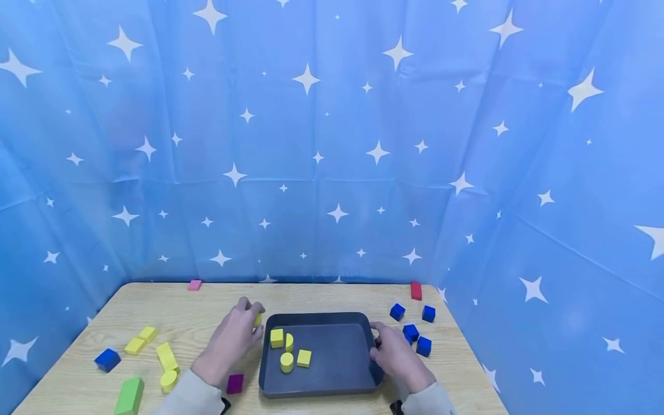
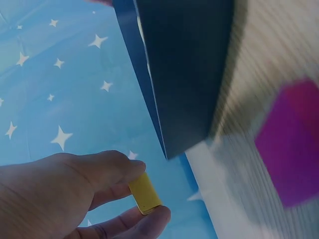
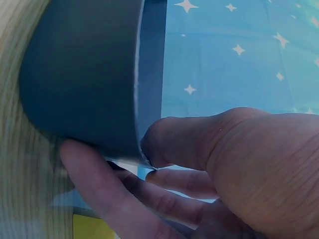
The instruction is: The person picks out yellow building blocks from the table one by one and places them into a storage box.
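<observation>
My left hand [image 1: 236, 337] pinches a small yellow block [image 2: 144, 193] between thumb and fingertips, just outside the left wall of the dark grey tray [image 1: 337, 357]. Inside the tray, toward its left side, sit several yellow blocks: a cube [image 1: 277, 338], a half-round piece [image 1: 289, 343], a cylinder [image 1: 287, 362] and a squarish block [image 1: 304, 358]. At the tray's right wall, my right hand [image 1: 396, 351] grips the edge. The right wrist view shows its thumb [image 3: 164, 144] over the rim and the fingers against the outside.
Left of my left arm lie yellow blocks [image 1: 167, 357], a blue block [image 1: 108, 360] and a green block [image 1: 129, 396]. A purple block [image 1: 235, 384] is beside the tray. Several blue cubes [image 1: 397, 312] and a red block [image 1: 416, 290] are at right; a pink block [image 1: 195, 285] lies far back.
</observation>
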A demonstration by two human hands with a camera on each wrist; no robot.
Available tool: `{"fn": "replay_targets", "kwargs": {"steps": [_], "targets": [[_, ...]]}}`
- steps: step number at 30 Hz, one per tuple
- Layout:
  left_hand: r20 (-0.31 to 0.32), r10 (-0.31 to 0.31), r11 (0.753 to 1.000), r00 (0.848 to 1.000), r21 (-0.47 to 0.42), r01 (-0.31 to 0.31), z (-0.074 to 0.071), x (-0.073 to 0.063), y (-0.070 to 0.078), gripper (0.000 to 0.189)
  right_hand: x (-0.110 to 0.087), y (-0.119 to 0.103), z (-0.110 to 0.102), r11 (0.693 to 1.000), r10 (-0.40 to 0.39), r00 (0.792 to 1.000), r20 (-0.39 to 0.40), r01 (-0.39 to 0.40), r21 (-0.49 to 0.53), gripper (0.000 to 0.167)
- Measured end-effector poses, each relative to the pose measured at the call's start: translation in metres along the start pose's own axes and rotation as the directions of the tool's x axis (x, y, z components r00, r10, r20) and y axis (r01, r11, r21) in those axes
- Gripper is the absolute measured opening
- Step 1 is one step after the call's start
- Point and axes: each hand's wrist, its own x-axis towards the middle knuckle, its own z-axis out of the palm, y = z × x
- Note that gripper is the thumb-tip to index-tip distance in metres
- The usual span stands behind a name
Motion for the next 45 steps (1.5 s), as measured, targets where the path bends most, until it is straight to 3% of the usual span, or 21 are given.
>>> {"fn": "replay_targets", "kwargs": {"steps": [6,13,21,28,34,40,45], "targets": [[0.018,-0.013,0.999,1.000,-0.029,0.013,0.004,-0.003,0.015,0.034,0.000,0.000,0.001,1.000,-0.002,1.000,-0.006,0.002,-0.003,0.060],[-0.011,-0.004,0.998,1.000,-0.066,0.003,0.010,-0.008,0.028,0.032,0.000,-0.002,0.000,1.000,0.001,1.000,0.001,-0.001,0.001,0.061],[0.044,-0.030,0.992,0.999,-0.121,0.035,0.016,-0.010,0.044,0.031,0.001,-0.002,0.000,1.000,-0.003,1.000,0.000,0.003,0.003,0.061],[0.027,0.031,0.989,0.999,-0.146,-0.027,0.019,-0.015,0.060,0.031,0.001,0.000,0.000,1.000,-0.003,1.000,0.005,0.003,0.011,0.061],[0.058,0.081,0.985,0.995,-0.159,-0.071,0.022,-0.021,0.071,0.031,0.001,0.000,0.000,1.000,0.000,1.000,0.008,0.000,0.007,0.062],[0.082,0.176,0.967,0.981,-0.198,-0.157,0.026,-0.028,0.079,0.029,0.000,-0.001,0.000,1.000,-0.007,1.000,0.007,0.007,0.013,0.062],[0.157,0.199,0.962,0.967,-0.219,-0.163,0.029,-0.028,0.088,0.028,-0.001,-0.002,-0.001,1.000,-0.009,1.000,0.008,0.009,0.015,0.062]]}}
